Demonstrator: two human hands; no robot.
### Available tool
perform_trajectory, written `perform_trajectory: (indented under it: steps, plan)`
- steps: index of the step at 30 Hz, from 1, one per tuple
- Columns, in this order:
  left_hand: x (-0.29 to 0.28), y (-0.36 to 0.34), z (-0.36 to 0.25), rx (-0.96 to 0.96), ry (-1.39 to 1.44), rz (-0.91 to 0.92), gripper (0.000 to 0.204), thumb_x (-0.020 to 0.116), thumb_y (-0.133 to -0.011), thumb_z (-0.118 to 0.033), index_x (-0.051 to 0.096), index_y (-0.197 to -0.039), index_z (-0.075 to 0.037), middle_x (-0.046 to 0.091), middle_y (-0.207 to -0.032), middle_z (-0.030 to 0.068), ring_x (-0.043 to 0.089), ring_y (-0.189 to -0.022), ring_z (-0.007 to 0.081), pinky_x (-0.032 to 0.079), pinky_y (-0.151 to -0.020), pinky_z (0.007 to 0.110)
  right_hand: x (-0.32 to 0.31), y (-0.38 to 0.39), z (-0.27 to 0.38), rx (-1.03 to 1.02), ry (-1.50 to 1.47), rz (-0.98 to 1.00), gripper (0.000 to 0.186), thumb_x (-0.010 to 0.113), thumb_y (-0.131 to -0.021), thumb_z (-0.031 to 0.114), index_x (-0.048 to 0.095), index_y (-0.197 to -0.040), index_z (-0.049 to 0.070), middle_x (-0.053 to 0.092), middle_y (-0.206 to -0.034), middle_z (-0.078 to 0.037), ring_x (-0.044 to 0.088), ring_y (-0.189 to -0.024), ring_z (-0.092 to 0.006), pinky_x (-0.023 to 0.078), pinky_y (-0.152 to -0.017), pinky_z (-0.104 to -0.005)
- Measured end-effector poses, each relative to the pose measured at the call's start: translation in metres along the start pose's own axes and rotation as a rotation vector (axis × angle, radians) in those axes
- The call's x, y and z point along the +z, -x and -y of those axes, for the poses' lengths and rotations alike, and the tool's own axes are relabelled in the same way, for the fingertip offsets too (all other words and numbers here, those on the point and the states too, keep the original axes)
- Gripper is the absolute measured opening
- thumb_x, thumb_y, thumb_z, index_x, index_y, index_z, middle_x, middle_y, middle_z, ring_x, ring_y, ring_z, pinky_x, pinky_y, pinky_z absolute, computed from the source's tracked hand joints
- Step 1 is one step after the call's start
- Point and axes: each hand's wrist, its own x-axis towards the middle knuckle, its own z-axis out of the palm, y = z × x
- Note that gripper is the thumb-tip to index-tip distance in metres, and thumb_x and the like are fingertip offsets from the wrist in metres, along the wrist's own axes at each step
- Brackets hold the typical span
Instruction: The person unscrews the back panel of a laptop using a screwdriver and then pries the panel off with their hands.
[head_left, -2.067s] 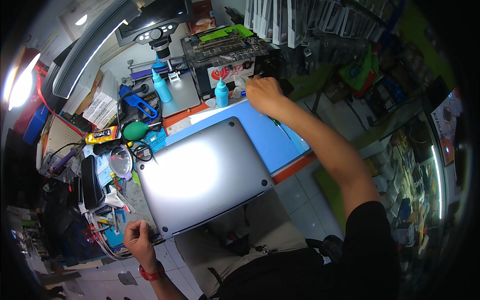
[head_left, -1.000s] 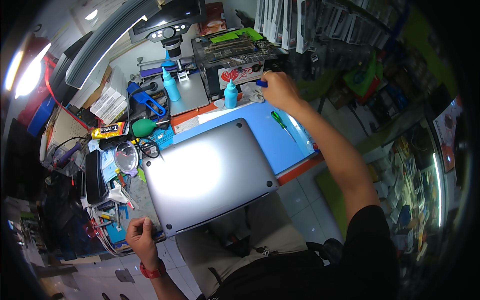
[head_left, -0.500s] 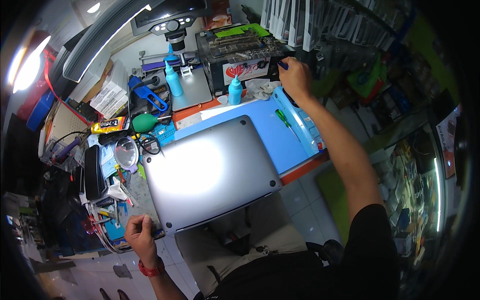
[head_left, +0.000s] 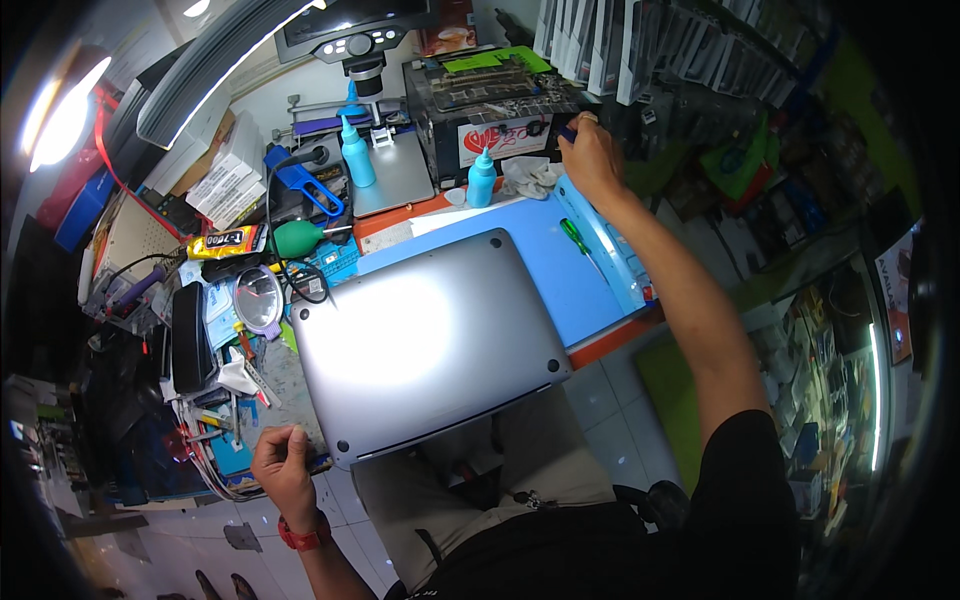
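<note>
A grey laptop (head_left: pixel 480 330) lies bottom side up on a blue mat (head_left: pixel 550 280) at the bench's front. My left hand (head_left: pixel 283 465) is curled by its near left corner; I cannot make out whether it holds anything. My right hand (head_left: pixel 593 160) is raised at the back right, closed on a small dark-blue object (head_left: pixel 568 132), before a dark box (head_left: pixel 500 95). Below it lie a green screwdriver (head_left: pixel 572 232) and a light-blue tray (head_left: pixel 625 265). Crumpled pale cloth (head_left: pixel 530 177) and a turquoise squeeze bottle (head_left: pixel 481 182) are to its left.
The left bench is crowded with tools, a magnifier (head_left: pixel 258 298), a green blower (head_left: pixel 298 238) and cables. A lamp bar (head_left: pixel 220 70) and microscope (head_left: pixel 362 75) overhang the back. Clear-fronted packages (head_left: pixel 600 50) hang at top right. A lit display case (head_left: pixel 830 400) stands far right.
My right hand has moved back and to the right with the dark-blue object, uncovering the screwdriver and cloth. The view has shifted slightly. My left hand stays by the laptop's corner.
</note>
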Motion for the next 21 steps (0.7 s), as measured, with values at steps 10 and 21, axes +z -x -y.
perform_trajectory:
  steps: [10,21]
  plan:
    - [-0.003,0.002,-0.002,-0.055,0.028,0.013,0.01,0.072,-0.101,-0.006,0.066,-0.098,0.001,0.06,-0.083,0.0001,0.055,-0.069,0.0066,0.045,-0.062,0.022,-0.014,0.007,-0.005,-0.172,0.044,-0.009,0.013,0.07,-0.093,0.01,0.067,-0.101,0.001,0.076,-0.093,-0.021,0.075,-0.087,-0.0418,0.061,-0.075,-0.0511]
    - [-0.001,0.001,0.002,0.002,0.002,0.013,0.011,0.071,-0.103,-0.009,0.062,-0.098,-0.002,0.057,-0.076,-0.0014,0.048,-0.062,0.0048,0.037,-0.054,0.022,-0.015,-0.001,0.007,-0.245,0.33,0.094,0.011,0.064,-0.091,0.01,0.065,-0.088,-0.001,0.074,-0.087,-0.026,0.075,-0.076,-0.0432,0.061,-0.068,-0.0543]
